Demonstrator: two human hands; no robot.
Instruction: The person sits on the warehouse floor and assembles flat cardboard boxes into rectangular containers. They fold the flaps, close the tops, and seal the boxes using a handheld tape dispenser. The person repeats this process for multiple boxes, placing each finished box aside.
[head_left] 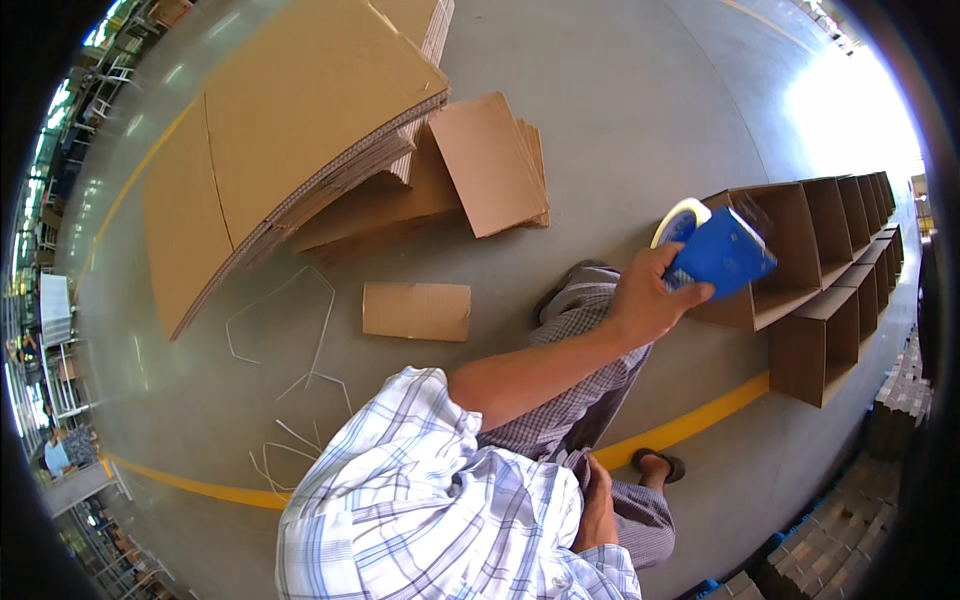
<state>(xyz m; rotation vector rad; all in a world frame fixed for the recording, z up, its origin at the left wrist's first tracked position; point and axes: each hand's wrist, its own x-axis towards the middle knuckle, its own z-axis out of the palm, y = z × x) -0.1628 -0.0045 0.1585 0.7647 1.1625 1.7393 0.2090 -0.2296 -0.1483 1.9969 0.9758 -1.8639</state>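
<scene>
My left hand (pixel 648 300) is closed round a blue tape dispenser (pixel 720 255), raised at the right of the view. A pale roll of tape (pixel 682 222) sits on its far left side. The dispenser is in front of a row of open brown cardboard boxes (pixel 785 245), overlapping the nearest one in view; whether they touch I cannot tell. Lower down, my right hand (pixel 597 508) lies against my checked trousers at the thigh. Its fingers look stretched and partly hidden, and no object shows in them.
A large stack of flat cardboard sheets (pixel 290 110) fills the upper left. Beside it lie smaller cardboard pieces (pixel 490 165) and one single piece (pixel 415 311). Loose white straps (pixel 318 345) lie on the grey floor, near a yellow line (pixel 690 425). Stacked goods (pixel 835 530) stand lower right.
</scene>
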